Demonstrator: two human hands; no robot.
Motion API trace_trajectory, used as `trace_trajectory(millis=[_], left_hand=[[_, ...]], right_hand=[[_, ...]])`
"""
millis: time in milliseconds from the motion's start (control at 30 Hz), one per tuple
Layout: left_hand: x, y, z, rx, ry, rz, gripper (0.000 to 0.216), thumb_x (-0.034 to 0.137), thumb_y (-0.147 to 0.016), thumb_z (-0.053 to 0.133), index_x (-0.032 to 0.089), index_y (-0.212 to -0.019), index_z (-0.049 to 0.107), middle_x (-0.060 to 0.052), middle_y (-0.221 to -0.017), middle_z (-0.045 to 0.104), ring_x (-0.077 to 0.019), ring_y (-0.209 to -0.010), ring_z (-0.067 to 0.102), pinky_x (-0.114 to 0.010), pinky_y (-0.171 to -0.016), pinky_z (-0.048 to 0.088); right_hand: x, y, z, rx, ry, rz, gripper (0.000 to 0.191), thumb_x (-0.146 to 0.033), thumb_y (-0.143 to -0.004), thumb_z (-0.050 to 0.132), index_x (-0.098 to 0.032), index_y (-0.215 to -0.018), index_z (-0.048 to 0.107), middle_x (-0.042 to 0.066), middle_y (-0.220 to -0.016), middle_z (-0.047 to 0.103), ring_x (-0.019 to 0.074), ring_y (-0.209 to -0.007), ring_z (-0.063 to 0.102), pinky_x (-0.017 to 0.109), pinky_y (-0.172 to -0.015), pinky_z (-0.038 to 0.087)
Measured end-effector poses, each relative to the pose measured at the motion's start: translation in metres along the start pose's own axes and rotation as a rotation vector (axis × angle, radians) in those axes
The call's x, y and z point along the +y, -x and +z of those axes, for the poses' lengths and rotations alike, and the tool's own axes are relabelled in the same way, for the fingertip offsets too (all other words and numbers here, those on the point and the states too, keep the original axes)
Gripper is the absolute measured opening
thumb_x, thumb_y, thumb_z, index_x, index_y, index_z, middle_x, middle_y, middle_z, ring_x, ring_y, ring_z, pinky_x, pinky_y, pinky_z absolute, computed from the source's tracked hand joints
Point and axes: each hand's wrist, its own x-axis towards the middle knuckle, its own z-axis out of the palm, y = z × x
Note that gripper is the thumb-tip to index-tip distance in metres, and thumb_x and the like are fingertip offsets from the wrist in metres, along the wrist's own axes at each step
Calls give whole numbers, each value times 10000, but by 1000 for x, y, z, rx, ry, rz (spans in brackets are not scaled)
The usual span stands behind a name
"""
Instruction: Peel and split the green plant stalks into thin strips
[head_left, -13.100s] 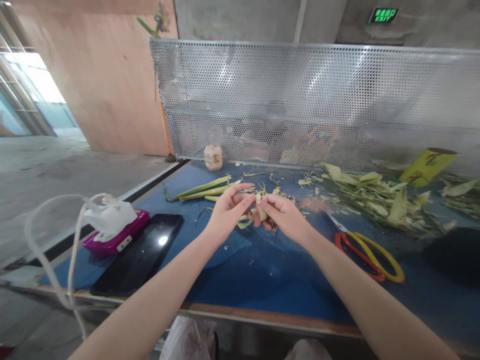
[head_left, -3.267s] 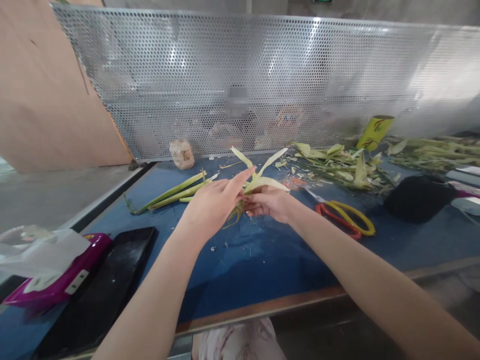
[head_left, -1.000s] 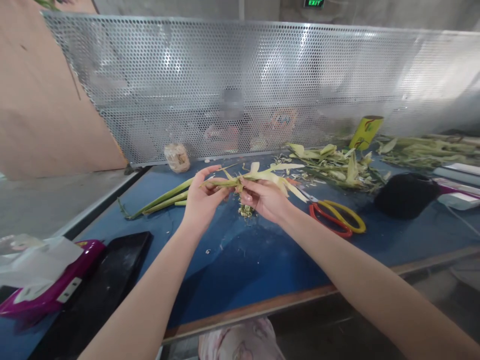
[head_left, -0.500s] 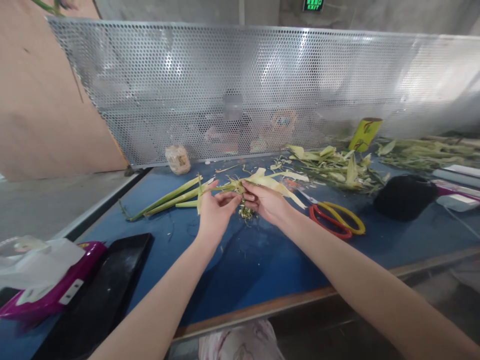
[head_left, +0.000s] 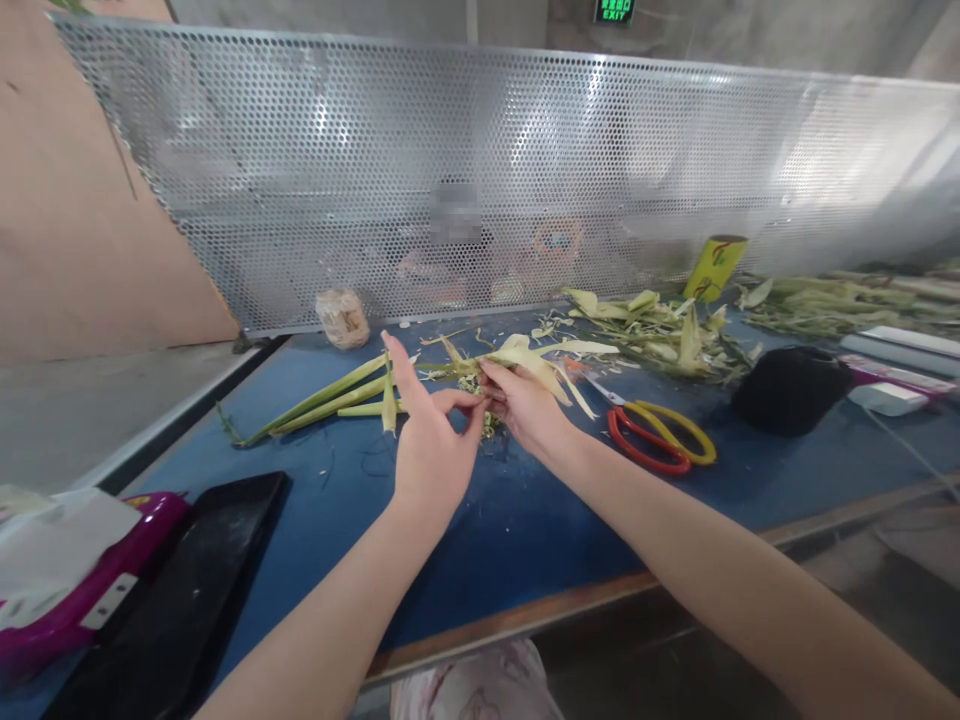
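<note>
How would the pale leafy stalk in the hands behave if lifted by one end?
The leafy stalk probably flops: its thin strips splay and droop past the right hand. It looks light, since fingertips alone hold it. Bits may shed; crumbs lie on the blue table beneath.

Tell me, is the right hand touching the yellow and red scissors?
Apart. The head view shows bare blue table between the right hand and the scissors; that hand holds a pale leafy stalk instead.

Bare blue tabletop (head_left: 525, 540) lies open near the front edge. Scissors (head_left: 652, 440) and a black pouch (head_left: 787, 390) block the right; a phone (head_left: 180, 590) blocks the left.
</note>
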Motion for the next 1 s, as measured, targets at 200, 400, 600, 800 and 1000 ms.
trace_trajectory(millis=[200, 400, 600, 800, 1000], left_hand=[[-12, -4, -8, -29, -348, 459, 632, 186, -822, 442, 289, -1354, 116, -28, -1036, 652, -188, -961, 593, -410, -894, 349], [-6, -20, -25, -17, -285, 299, 421, 217, -794, 485, 221, -1199, 371, -34, -905, 675, -204, -966, 592, -374, -871, 410], [-4, -32, -39, -34, -108, -108, 446, 236, -696, 596, 220, -1073, 358, 11, -729, 685, -182, -718, 643, -314, -678, 476], [-14, -45, -48, -275, 145, -382, 533, 310, -576, 693, 174, -1015, 422, -33, -740, 691, -187, -667, 631, -296, -588, 458], [-10, -48, -56, -336, 176, -263, 543, 325, -582, 700, 198, -1030, 420, -1, -674, 678, -169, -633, 619, -273, -566, 447]], right_hand=[[-1, 4, -2, -78, 175, -122, 222, -271, -648, 636, -197, -617, 430, -43, -572, 426, 68, -511, 388, 195, -458, 342], [1, 2, -3, -176, 246, -74, 237, -224, -645, 644, -183, -572, 422, -45, -503, 385, 42, -425, 296, 184, -351, 235], [-8, 6, -2, -377, 294, -11, 258, -194, -639, 646, -171, -572, 398, -59, -466, 400, 23, -406, 306, 160, -345, 203], [-16, 8, -6, -523, 267, 57, 284, -203, -606, 684, -173, -654, 406, -57, -486, 479, 34, -421, 374, 147, -359, 216], [-15, 10, 3, -399, 430, 134, 259, -134, -668, 595, -177, -575, 357, -70, -408, 439, 17, -338, 291, 149, -324, 197]])
